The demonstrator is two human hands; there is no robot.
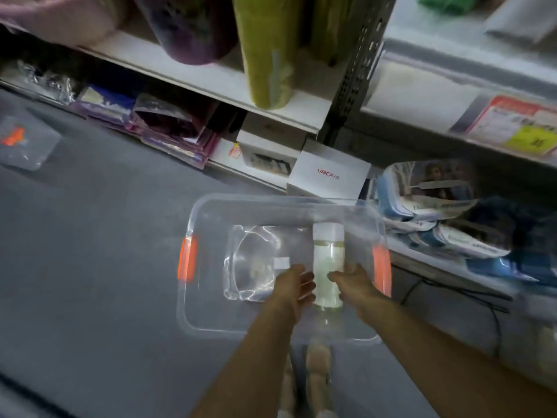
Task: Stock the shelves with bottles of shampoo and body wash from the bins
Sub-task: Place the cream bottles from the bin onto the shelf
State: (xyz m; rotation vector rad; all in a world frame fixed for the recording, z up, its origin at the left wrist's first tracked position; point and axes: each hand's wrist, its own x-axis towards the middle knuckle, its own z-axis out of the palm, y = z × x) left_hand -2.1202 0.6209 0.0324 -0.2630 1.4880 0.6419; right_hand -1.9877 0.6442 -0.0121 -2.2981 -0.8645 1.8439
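A clear plastic bin with orange handles sits on the grey floor below me. Inside it lies one pale green bottle with a white cap, pointing away from me. My left hand is just left of the bottle, fingers straight and relaxed. On the bottle's other side is my right hand, fingers loosely extended toward it. Both hands flank the bottle; whether they touch it is blurred. A clear plastic wrapper lies in the bin's left half.
White metal shelving runs across the top with a green roll and purple goods. White boxes and bagged items sit on the bottom shelf. Another clear bin lies at far left. A black cable trails at right.
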